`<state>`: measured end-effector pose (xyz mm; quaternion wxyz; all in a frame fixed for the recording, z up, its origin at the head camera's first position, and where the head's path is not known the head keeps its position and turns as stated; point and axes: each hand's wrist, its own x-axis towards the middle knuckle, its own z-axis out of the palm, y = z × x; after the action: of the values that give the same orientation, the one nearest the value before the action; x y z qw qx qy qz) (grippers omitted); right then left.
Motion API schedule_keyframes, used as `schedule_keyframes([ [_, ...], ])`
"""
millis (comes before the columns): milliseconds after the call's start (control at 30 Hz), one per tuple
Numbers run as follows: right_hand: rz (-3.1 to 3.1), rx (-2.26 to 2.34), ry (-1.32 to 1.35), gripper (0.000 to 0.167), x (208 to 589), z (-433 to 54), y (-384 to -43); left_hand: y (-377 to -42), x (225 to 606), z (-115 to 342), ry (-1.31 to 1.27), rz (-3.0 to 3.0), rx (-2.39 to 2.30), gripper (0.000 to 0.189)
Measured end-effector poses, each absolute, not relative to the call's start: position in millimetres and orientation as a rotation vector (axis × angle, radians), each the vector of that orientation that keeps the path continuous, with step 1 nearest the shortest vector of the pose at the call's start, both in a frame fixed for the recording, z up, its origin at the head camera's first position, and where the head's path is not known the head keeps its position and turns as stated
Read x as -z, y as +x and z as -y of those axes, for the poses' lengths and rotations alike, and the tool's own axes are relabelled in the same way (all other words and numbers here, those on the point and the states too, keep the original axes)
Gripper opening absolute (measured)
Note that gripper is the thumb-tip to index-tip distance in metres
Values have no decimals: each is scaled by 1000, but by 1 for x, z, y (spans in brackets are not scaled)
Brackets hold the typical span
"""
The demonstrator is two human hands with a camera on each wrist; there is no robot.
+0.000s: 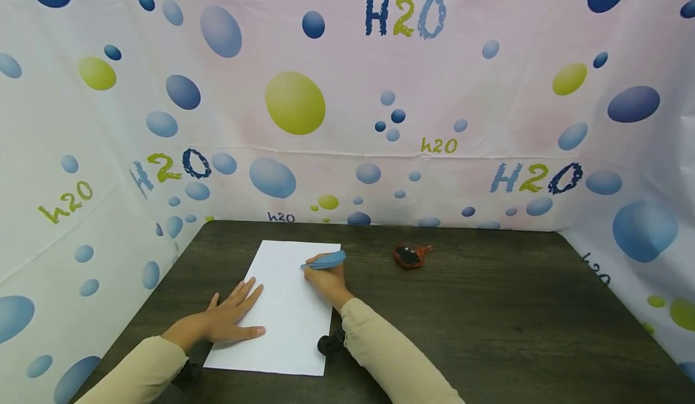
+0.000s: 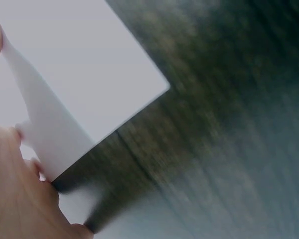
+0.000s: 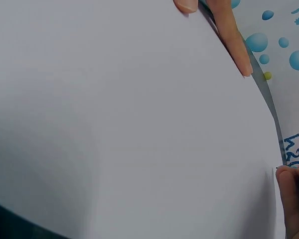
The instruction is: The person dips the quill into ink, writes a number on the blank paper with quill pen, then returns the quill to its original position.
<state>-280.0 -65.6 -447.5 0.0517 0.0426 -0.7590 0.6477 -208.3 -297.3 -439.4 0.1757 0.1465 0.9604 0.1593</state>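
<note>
A blank white sheet of paper (image 1: pixel 293 307) lies on the dark wooden table. My left hand (image 1: pixel 225 319) rests on its left side with the fingers spread. In the left wrist view, a corner of the paper shows beside the edge of the palm. My right hand (image 1: pixel 328 282) is over the paper's upper right part and grips a blue pen-like tool (image 1: pixel 328 260), its thin tip pointing left near the sheet. The tool's exact kind is too small to tell. In the right wrist view, paper fills most of the picture, with fingers at the top and right edges.
A small orange-red and black object (image 1: pixel 409 255) with a narrow tip lies on the table (image 1: pixel 505 307), right of the paper. Behind and at both sides hangs a white curtain (image 1: pixel 347 60) with bubbles and H2O lettering.
</note>
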Motion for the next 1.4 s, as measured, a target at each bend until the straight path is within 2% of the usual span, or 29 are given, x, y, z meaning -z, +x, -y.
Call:
schedule_keyframes([
  [267, 2291, -2018, 25, 9, 449, 67, -280, -211, 447, 300, 411, -2753, -441, 101],
  [633, 2273, -1994, 66, 9, 456, 69, -274, -212, 453, 303, 412, -2764, -436, 102],
  [933, 2230, -2039, 50, 8, 456, 71, -274, -208, 439, 300, 433, -2725, -485, 102],
  [1400, 2308, -1985, 24, 7, 454, 74, -272, -207, 439, 298, 439, -2728, -478, 98],
])
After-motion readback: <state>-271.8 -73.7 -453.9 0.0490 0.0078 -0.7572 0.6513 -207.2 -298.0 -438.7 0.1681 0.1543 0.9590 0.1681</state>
